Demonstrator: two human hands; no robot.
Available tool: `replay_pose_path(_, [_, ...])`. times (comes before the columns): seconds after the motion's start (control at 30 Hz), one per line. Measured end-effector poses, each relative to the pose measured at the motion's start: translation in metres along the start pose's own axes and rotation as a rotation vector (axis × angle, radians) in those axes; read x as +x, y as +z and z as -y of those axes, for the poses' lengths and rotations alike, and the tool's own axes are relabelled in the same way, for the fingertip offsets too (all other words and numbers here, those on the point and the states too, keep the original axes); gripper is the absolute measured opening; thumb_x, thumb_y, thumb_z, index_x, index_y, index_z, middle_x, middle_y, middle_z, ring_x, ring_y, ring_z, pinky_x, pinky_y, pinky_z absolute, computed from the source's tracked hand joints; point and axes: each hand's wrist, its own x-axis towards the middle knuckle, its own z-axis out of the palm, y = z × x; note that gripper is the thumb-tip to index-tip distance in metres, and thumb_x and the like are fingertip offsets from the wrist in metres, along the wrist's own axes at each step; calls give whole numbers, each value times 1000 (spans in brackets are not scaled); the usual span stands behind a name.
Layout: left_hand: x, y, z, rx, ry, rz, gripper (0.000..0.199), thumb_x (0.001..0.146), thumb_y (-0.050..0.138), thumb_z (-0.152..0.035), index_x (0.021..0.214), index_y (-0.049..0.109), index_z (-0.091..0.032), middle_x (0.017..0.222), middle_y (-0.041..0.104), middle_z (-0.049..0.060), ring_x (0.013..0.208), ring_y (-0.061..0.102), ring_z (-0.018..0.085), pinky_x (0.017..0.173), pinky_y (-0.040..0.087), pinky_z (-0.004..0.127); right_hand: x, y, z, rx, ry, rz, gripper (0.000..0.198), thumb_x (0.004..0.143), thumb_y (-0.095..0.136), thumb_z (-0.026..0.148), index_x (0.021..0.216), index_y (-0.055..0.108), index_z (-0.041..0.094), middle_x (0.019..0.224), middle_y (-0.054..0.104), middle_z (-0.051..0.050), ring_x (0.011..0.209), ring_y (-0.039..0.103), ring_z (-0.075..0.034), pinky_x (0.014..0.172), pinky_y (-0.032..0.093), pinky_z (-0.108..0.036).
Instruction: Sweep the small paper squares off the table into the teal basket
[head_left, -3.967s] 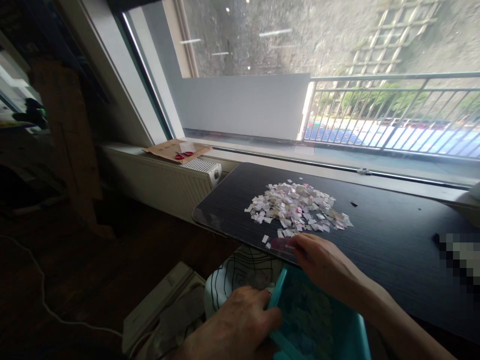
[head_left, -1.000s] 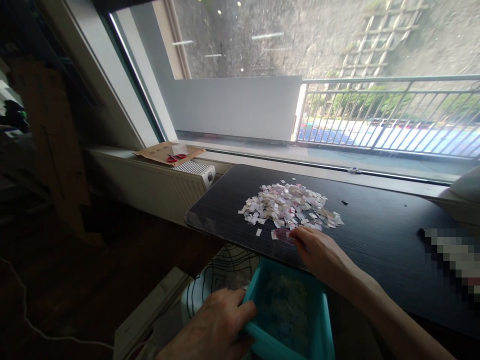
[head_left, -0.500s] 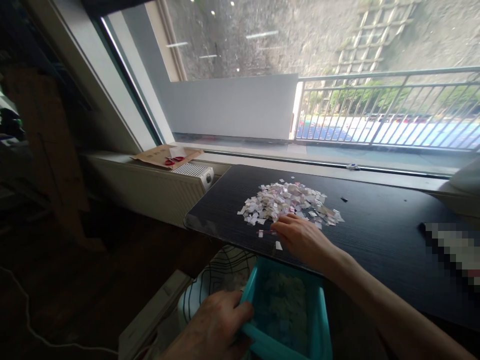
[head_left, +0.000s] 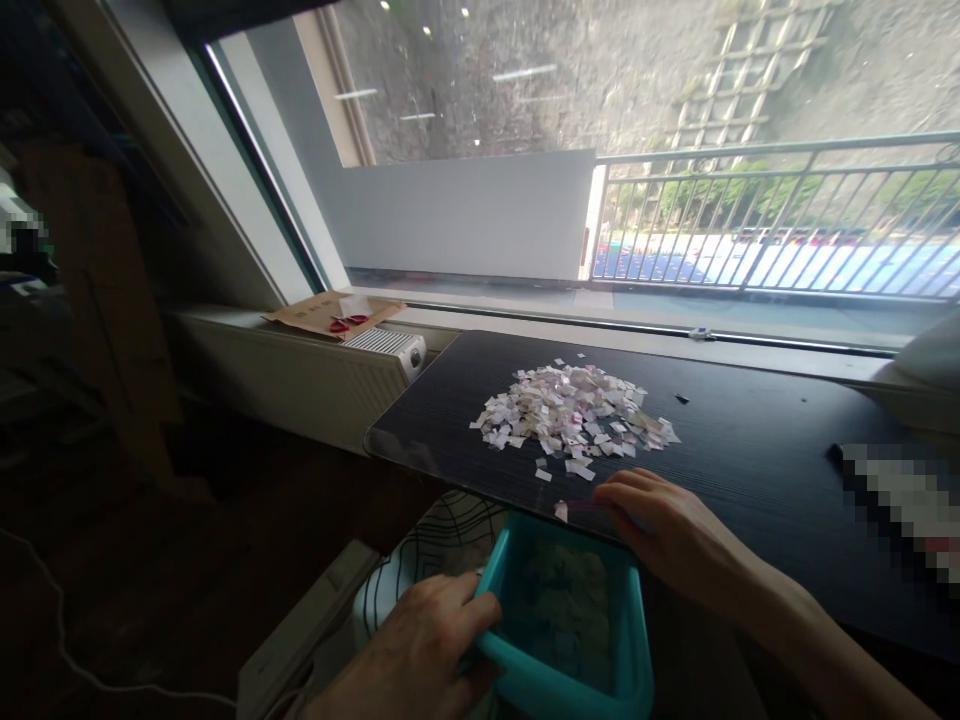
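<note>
Paper scraps lay in a messy heap on the black table, and more pale bits sat in the blue-green bin below the table's edge. The left hand held the bin's rim. The right hand pinched a thin pink piece, with one white scrap at its tip
</note>
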Motion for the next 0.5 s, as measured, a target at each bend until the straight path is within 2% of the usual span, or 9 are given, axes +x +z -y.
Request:
replay_pose_path(0.1, [1,2,2,-12,-6,-5,20,76,59,-7,86,51,-22,92,54,-2,86,52,18,78,36,29,11,4,0,-28,-14,-47,27,94,38,19,106,62,18,100,64,-7,89,56,-17,73,45,-27])
replay_pose_path(0.23, [0,2,4,2,-22,13,22,74,61,-6,87,53,-22,92,54,-1,88,52,19,78,36,30,17,7,0,-69,-12,-26,27,93,37,17,105,62,18,98,64,-7,89,56,-18,73,45,-28])
replay_pose_path(0.5, [4,6,0,33,13,10,18,77,63,-10,85,51,-21,90,54,-1,85,51,20,75,37,31,-30,-3,6,9,40,34,24,94,37,19,99,60,21,91,62,-5,81,55,-16,71,43,-28])
